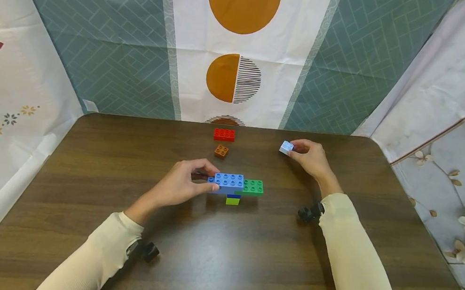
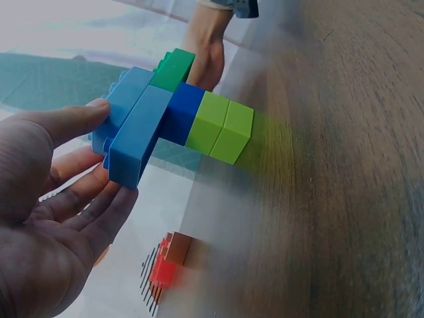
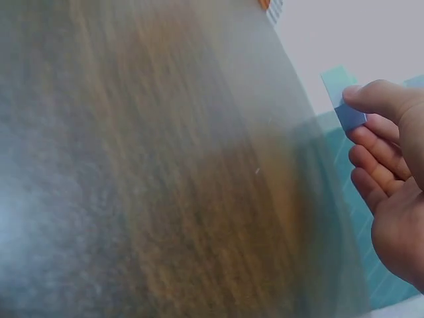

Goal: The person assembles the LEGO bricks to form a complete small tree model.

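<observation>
Near the middle of the table stands a brick structure. Two lime bricks (image 2: 220, 126) form its base, with a dark blue brick (image 2: 183, 114) over them. Above that, a green brick (image 1: 253, 187) juts right and light blue bricks (image 1: 229, 183) extend left. My left hand (image 1: 179, 184) holds the left end of the light blue bricks, thumb on the near side and fingers behind. Farther back on the right, my right hand (image 1: 312, 160) pinches a small pale blue brick (image 1: 286, 147) between thumb and fingers; the right wrist view shows it raised off the table.
Toward the back of the brown wooden table (image 1: 129, 153) lie a red brick (image 1: 224, 135) and a small orange-brown brick (image 1: 221, 151). Patterned cloth (image 1: 123, 48) hangs behind the back edge, with light curtains (image 1: 446, 92) at the sides.
</observation>
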Available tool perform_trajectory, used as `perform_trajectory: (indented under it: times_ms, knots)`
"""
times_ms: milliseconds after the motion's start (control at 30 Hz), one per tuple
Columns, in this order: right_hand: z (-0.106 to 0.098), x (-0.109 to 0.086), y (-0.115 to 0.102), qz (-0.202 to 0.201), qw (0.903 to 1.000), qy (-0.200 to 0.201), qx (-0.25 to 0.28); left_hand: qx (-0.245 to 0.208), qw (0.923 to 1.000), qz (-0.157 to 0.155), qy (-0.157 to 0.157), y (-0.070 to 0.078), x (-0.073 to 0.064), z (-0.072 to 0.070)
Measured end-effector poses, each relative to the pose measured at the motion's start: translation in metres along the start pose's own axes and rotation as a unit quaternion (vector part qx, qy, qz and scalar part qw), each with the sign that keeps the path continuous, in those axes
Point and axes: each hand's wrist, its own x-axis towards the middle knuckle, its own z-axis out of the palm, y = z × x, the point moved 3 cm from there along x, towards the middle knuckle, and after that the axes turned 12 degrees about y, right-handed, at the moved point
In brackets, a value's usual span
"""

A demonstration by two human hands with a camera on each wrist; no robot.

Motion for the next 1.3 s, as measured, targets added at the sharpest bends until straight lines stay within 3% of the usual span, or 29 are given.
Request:
perform_trajectory:
  times_ms: [633, 967, 1300]
  knots:
    - [-0.008, -0.057, -0.058, -0.096, 0.9945, -0.036, 0.022, 0.003, 1.0000, 0.003, -0.002, 0.000, -0.001, 0.001]
    - [-0.003, -0.083, -0.083, -0.132, 0.9872, -0.075, 0.048, 0.006, 1.0000, 0.005, 0.000, -0.001, -0.001, 0.000]
    - [0.003, -0.108, -0.092, -0.156, 0.9772, -0.136, 0.046, 0.006, 1.0000, 0.004, 0.002, 0.001, 0.000, 0.000]
